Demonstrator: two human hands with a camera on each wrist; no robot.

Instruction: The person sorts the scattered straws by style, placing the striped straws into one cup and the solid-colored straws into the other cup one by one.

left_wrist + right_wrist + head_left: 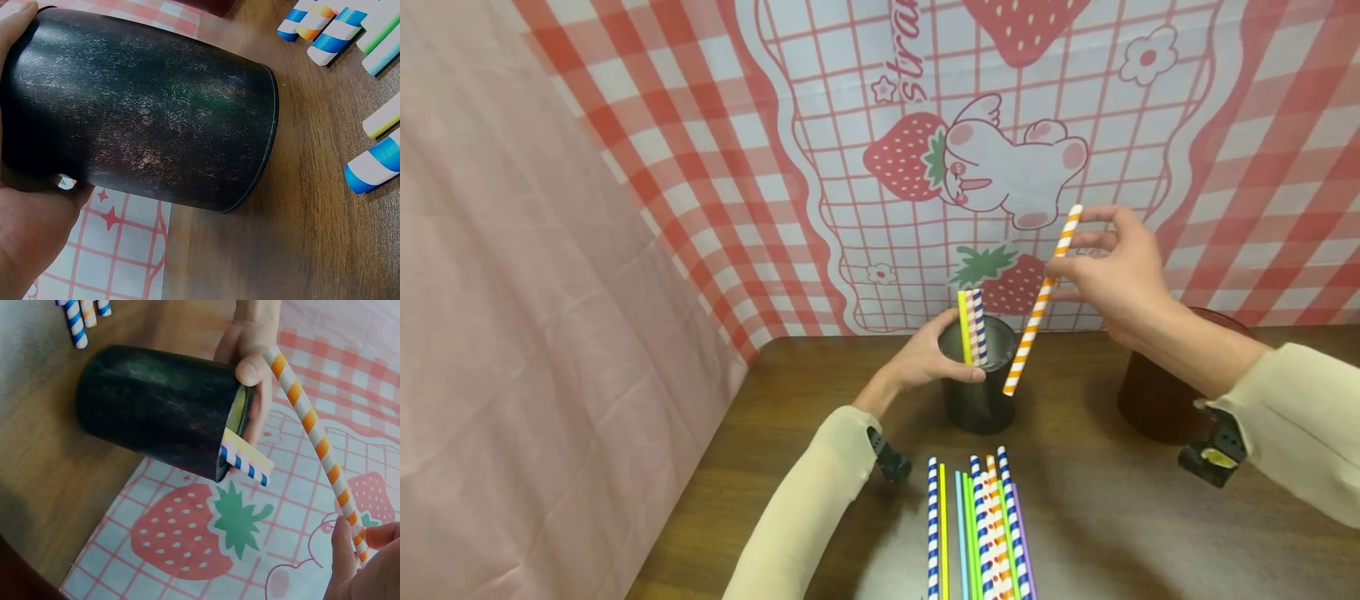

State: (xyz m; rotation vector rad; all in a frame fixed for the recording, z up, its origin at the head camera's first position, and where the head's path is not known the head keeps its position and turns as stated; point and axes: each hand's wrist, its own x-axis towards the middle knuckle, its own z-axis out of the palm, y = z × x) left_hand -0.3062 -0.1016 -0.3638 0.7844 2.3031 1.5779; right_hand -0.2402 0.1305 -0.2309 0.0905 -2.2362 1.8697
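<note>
My left hand [928,354] grips a dark cup [144,112] near its rim, thumb at the near side. Inside the cup, leaning to its left, stand several straws: a yellow straw [965,325], a pink-striped one and a blue-striped straw [981,329]. Pinched between the thumb and fingers of my right hand [1120,271] is an orange-and-white striped straw [1036,321]. It slants in the air, its lower end overlapping the cup's right rim in the head view. In the right wrist view the same straw [312,434] is apart from the cup.
On the wooden table [737,483], a bundle of loose straws [988,533], striped and plain, lies in front of the cup. Behind my right forearm stands a dark reddish-brown container [1153,400]. A strawberry-print cloth [850,242] hangs behind the table, a pink curtain [550,333] at the left.
</note>
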